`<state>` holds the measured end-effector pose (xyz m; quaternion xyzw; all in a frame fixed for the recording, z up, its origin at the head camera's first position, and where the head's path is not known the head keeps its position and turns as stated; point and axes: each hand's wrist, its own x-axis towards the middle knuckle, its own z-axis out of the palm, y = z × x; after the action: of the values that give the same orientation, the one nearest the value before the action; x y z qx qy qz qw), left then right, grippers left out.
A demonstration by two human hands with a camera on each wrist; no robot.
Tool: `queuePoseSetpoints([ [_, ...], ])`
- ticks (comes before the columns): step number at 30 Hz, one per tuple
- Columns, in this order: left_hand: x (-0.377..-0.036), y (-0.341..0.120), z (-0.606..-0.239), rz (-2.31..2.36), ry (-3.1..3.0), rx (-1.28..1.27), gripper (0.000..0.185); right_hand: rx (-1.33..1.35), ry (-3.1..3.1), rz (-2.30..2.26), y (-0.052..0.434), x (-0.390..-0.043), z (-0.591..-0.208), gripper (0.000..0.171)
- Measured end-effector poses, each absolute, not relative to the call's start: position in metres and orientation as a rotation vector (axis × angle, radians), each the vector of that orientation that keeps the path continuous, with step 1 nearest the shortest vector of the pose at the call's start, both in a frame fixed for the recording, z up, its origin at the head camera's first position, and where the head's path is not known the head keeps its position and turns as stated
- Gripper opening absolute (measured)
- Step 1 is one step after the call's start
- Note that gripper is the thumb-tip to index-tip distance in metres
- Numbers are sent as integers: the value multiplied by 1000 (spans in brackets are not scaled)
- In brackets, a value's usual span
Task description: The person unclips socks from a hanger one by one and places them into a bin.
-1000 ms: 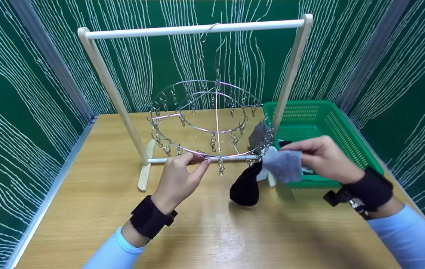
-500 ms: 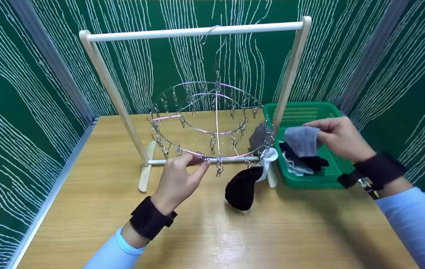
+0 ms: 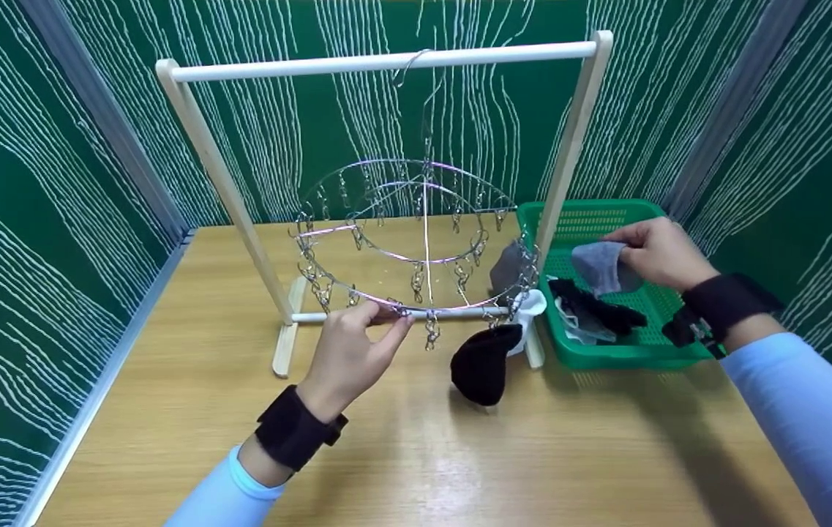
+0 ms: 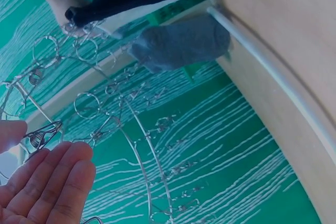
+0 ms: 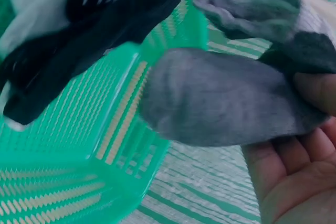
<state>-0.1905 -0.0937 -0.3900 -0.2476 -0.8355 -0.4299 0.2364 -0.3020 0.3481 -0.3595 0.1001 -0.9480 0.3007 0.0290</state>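
Note:
My left hand (image 3: pixel 350 348) holds the near rim of a round wire sock hanger (image 3: pixel 427 241), thumb and fingers at a metal clip (image 4: pixel 39 137). At the right, my right hand (image 3: pixel 661 252) pinches a grey sock (image 3: pixel 598 265) over the green basket. In the right wrist view its folded end shows a paler patch and a dark band. A black sock (image 3: pixel 481 366), a white sock (image 3: pixel 529 304) and another grey sock (image 4: pixel 184 43) hang at the hanger's right side. Several bare clips dangle around the rings.
A wooden rack with a white top bar (image 3: pixel 298 68) carries the hanger by its hook. The green basket (image 3: pixel 628 361) stands beside the rack's right leg, with black socks (image 3: pixel 598 307) and white ones in it. Green white-streaked walls enclose the wooden table (image 3: pixel 386 468).
My right hand has moved right and back with the grey sock, from beside the hanger to over the basket. The hanging black sock has swung a little; my left hand has stayed put.

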Motion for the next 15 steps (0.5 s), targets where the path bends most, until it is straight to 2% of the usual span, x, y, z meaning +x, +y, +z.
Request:
queuePoseSetpoints([
  [8, -191, -95, -390, -1177, -2277, -677, 9, 444, -3025, 552, 353, -329, -374, 25],
  [15, -192, -95, -391, -1177, -2277, -678, 9, 491, -3129, 360, 349, -345, -394, 27],
])
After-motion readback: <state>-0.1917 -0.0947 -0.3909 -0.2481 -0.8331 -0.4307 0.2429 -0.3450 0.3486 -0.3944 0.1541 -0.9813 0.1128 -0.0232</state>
